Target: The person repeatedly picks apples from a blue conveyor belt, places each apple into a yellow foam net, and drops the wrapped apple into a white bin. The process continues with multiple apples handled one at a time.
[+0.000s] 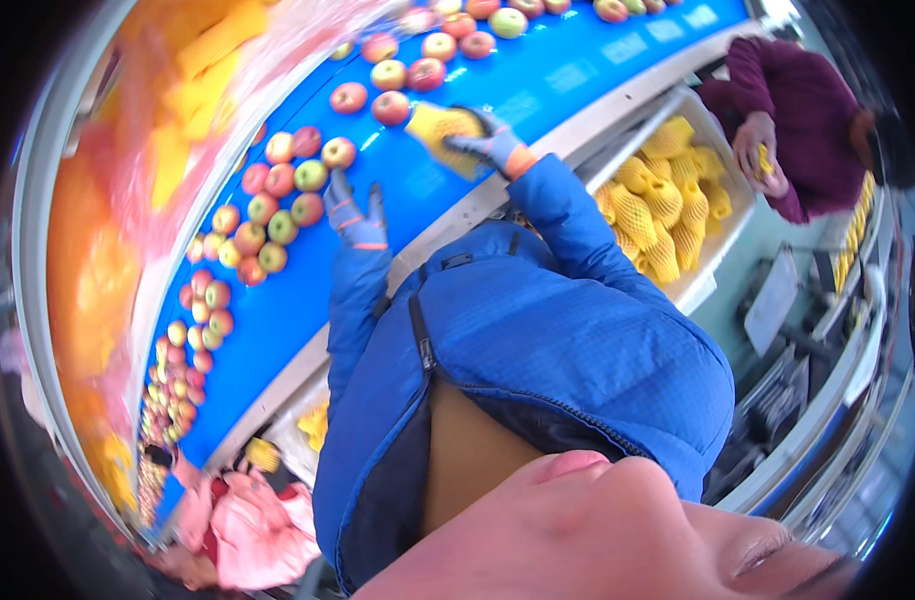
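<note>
My right hand, in a grey glove with an orange cuff, grips a yellow foam net sleeve above the blue conveyor belt. The sleeve bulges like one wrapped around a fruit, but its contents are hidden. My left hand, gloved alike, reaches over the belt with thumb and fingers apart. Its fingertips are just below a red-yellow apple; whether they touch it I cannot tell. A greenish apple and several red ones lie to its left. Beyond the sleeve sits another red apple.
A crate of yellow net-wrapped fruit stands to my right. Past it, a person in maroon holds something yellow. At lower left works a person in pink. Across the belt lie yellow foam sleeves and clear plastic film.
</note>
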`<control>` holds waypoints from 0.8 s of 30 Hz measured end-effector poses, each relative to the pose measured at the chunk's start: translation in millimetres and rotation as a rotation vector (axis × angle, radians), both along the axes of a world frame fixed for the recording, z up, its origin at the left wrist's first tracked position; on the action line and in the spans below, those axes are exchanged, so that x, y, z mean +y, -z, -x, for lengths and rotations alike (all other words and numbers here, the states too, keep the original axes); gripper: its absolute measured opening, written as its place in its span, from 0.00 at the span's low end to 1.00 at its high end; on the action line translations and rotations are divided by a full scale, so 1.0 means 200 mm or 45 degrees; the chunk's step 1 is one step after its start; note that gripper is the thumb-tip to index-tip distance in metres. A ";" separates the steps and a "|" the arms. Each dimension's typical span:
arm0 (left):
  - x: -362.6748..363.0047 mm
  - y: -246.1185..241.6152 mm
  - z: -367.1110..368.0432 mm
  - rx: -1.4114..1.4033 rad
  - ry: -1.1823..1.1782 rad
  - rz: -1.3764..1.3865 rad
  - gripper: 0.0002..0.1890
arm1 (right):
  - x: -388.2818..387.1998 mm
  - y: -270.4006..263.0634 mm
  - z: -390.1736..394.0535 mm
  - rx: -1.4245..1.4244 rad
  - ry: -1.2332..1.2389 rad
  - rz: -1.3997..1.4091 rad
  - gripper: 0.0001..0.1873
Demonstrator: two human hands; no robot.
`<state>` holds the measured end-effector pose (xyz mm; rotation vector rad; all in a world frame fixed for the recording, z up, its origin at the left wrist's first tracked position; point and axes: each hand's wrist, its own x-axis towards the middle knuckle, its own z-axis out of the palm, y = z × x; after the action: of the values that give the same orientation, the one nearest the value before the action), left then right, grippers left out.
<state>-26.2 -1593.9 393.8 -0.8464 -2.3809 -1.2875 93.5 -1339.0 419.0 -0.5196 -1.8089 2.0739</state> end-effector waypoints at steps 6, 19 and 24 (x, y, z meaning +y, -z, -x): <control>-0.32 0.25 0.03 -0.512 0.134 -0.134 0.26 | 0.81 -0.17 -0.72 -0.470 1.219 -1.024 0.48; -0.58 0.14 -0.03 0.095 -0.132 0.614 0.29 | 0.32 -0.33 -0.09 0.162 0.766 -0.820 0.29; -0.60 0.09 -0.09 0.114 -0.046 0.705 0.27 | -0.02 -0.64 0.52 0.378 0.245 -0.997 0.26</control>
<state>-7.6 -1713.6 376.4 -0.9701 -2.6984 -0.5544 -10.0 -1343.9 546.2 -0.1434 -2.0759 1.1022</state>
